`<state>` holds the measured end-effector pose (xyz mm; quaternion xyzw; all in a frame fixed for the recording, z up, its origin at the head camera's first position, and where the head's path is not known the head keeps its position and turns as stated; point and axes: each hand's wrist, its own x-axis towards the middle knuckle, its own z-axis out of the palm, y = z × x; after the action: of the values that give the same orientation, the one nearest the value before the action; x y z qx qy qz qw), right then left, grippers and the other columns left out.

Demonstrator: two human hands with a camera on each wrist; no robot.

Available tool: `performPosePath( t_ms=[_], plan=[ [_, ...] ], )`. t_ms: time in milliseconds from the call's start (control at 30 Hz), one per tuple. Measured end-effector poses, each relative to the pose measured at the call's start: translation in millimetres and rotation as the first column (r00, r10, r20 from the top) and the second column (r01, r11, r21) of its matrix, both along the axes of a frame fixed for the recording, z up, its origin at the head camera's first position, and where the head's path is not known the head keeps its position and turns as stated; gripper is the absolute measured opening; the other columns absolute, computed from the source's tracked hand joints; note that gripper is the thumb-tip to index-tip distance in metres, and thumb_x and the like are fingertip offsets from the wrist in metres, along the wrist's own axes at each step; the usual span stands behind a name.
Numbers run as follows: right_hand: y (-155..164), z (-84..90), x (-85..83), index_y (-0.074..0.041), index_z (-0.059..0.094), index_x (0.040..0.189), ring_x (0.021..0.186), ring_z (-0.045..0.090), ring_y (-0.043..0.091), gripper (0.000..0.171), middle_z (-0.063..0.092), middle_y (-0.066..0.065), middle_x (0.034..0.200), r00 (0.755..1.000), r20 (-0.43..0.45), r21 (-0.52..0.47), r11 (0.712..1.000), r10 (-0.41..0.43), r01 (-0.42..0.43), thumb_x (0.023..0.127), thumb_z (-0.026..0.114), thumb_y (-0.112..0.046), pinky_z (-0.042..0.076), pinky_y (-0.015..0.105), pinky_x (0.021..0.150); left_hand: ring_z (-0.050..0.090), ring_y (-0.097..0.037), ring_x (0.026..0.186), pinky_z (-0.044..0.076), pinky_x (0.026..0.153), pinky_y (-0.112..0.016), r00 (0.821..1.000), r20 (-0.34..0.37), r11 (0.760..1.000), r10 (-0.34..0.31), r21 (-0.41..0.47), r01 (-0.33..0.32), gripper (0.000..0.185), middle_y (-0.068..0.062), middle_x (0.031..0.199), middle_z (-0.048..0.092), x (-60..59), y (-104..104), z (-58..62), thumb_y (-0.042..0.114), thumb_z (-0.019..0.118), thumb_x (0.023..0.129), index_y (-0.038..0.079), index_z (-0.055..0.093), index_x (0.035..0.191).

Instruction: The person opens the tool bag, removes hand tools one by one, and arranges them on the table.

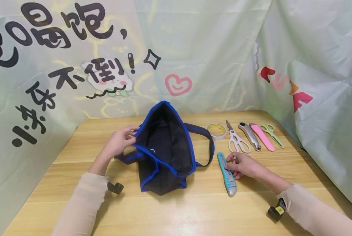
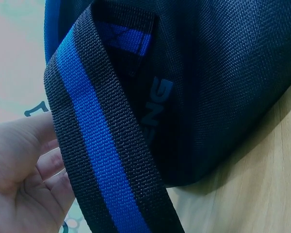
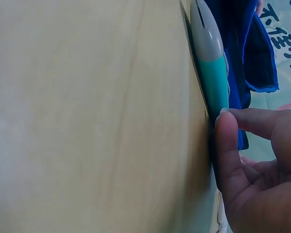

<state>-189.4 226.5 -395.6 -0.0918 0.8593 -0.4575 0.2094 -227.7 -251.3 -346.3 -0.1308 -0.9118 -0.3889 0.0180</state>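
A black tote bag with blue trim point(image 1: 161, 183) stands with its mouth spread wide, the dark inside showing. At the left of its rim, my left hand point(image 1: 123, 140) holds the edge. In the left wrist view a black and blue strap point(image 2: 94, 116) crosses in front of that hand's fingers point(image 2: 51, 165) and partly hides them. To the right of the bag, my right hand point(image 1: 243, 165) pinches a teal and grey utility knife point(image 1: 226, 173) by its side. The right wrist view has thumb and index fingertips meeting at the edge of the knife point(image 3: 214, 80).
Behind the right hand, a tape roll point(image 1: 217, 131), white-handled scissors point(image 1: 238, 141), a silver utility knife point(image 1: 249, 136), a pink cutter point(image 1: 262, 137) and small green scissors point(image 1: 272, 135) lie in a row on the wooden table point(image 1: 193, 213). Printed cloth point(image 1: 217, 59) hangs around the back and sides.
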Motion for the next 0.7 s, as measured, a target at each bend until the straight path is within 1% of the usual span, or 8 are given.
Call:
performPosePath(
  t_ms=[233,467,600,700],
  plan=[
    [-0.7,0.4,0.5,0.004,0.051,0.112,0.063,0.058,0.02,0.03,0.056,0.009,0.073,1.0,-0.008,0.0,1.0,0.006,-0.006,0.094,0.066,-0.015,0.055,0.032,0.054,0.065,-0.036,0.101,0.057,0.08,-0.044,1.0,-0.002,1.0,0.001,0.003,-0.001,0.044,-0.021,0.115,0.065,0.2,-0.5,-0.1,0.006,0.059,0.091,0.007,0.057,0.135],
    [-0.5,2.2,-0.1,0.004,0.051,0.112,0.063,0.059,0.02,0.03,0.056,0.01,0.074,1.0,0.003,0.002,1.0,0.009,-0.009,0.094,0.066,-0.016,0.056,0.033,0.055,0.065,-0.036,0.102,0.056,0.081,-0.045,1.0,-0.002,1.0,0.009,-0.011,-0.009,0.044,-0.021,0.116,0.065,1.7,0.1,0.4,0.006,0.059,0.091,0.008,0.057,0.135],
    [1.3,6.9,-3.4,0.005,0.051,0.11,0.062,0.059,0.019,0.031,0.057,0.011,0.074,0.999,-0.02,0.003,0.999,0.033,-0.033,0.094,0.065,-0.017,0.056,0.033,0.055,0.065,-0.036,0.102,0.056,0.081,-0.045,1.0,0.0,1.0,0.008,-0.008,-0.008,0.044,-0.021,0.116,0.065,1.8,0.0,1.4,0.007,0.059,0.092,0.009,0.057,0.135],
    [1.0,14.7,-7.6,0.006,0.05,0.11,0.061,0.057,0.019,0.029,0.056,0.012,0.073,0.997,-0.062,0.009,0.999,0.054,-0.053,0.096,0.063,-0.016,0.055,0.033,0.054,0.064,-0.037,0.103,0.057,0.081,-0.045,1.0,-0.001,1.0,0.004,0.002,-0.004,0.044,-0.021,0.116,0.065,1.3,-0.4,2.1,0.006,0.059,0.092,0.008,0.056,0.136]
  ],
)
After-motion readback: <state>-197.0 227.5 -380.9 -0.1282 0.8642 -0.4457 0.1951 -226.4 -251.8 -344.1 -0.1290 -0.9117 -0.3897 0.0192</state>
